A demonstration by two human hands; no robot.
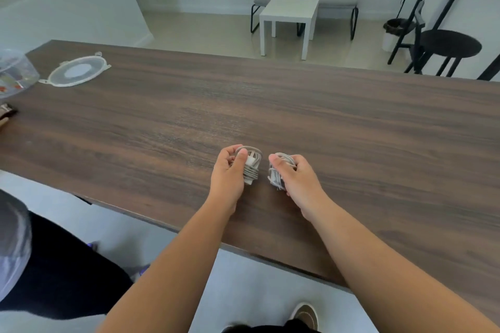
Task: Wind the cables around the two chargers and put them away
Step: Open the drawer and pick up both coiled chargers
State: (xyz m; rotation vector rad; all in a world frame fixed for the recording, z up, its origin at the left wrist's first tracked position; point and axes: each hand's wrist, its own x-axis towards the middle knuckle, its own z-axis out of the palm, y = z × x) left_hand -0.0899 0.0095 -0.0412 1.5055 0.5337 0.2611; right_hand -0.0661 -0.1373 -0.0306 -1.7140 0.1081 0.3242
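Near the tabletop's front edge, mid-span, both wound bundles sit just apart. Risk: loose end loops slip off when I lift, since nothing locks them, and the clear round plastic container (pixel 16 73) at the far left corner is a long carry. My left hand (pixel 230 173) curls around the white charger brick wrapped in grey cable (pixel 251 167). My right hand (pixel 297 176) grips the second grey-cabled charger (pixel 278 170).

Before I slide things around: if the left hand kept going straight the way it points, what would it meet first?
Probably nothing: beyond the left hand and its charger lies only bare table, though depth is unclear.
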